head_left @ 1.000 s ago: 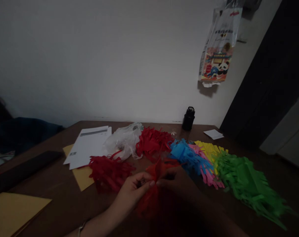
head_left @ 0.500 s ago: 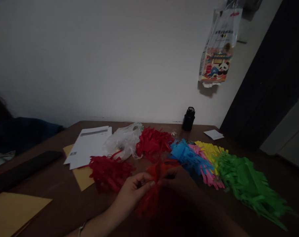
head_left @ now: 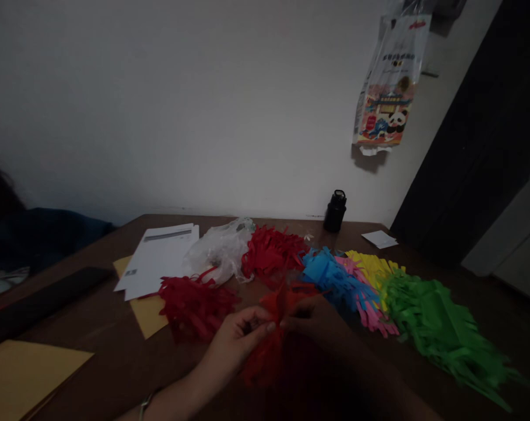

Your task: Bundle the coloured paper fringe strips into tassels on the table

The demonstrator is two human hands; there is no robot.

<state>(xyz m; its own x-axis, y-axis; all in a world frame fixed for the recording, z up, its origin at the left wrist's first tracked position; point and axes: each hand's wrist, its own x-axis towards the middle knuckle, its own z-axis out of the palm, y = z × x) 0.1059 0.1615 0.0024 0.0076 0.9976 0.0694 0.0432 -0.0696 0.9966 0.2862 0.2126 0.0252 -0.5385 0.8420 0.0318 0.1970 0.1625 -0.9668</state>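
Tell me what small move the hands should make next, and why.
Perhaps twist the orange paper slightly at its middle: the left hand and right hand seem to pinch it close together there, and paper spreads out above and below them.

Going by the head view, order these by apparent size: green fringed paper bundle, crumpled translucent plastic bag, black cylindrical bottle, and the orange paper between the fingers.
1. Green fringed paper bundle
2. Crumpled translucent plastic bag
3. Black cylindrical bottle
Unranked: orange paper, partly covered, so size is unsure.
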